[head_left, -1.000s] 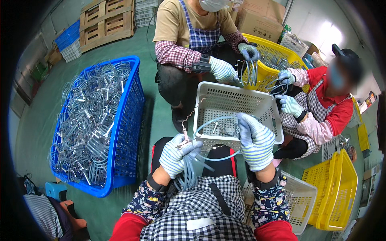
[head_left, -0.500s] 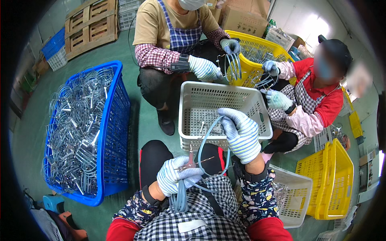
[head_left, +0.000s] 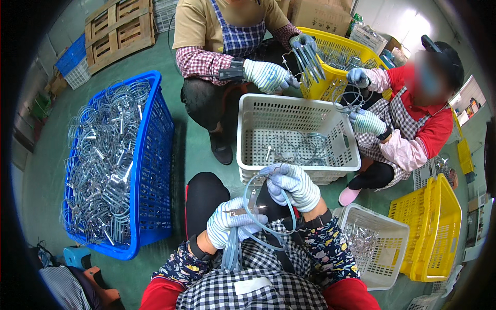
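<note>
My left hand [head_left: 230, 223], in a white-and-blue striped glove, is closed around a bunch of thin grey metal bands [head_left: 232, 253] that hang below it. A brown and silver metal fitting [head_left: 236, 212] sticks out by its thumb. From that hand a curved grey band loop [head_left: 248, 196] rises, and my right hand [head_left: 298, 187], gloved alike, pinches it at the upper right. Both hands are over my lap, just before a light grey crate [head_left: 299, 169]. Inside the crate lie several similar hoops [head_left: 310, 147]. The right fingertips partly hide the band.
A blue basket [head_left: 155, 191] heaped with hoops stands at left. Two co-workers, one across and one at right, handle hoops beside a yellow basket [head_left: 356, 44]. Near my right side are a white crate [head_left: 390, 268] with small metal parts and stacked yellow baskets [head_left: 439, 232].
My right hand has come down and nearer my left, bringing the loop lower. The right-hand co-worker's hoops have moved to the grey crate's rim. More hoops show in that crate. The view has shifted slightly.
</note>
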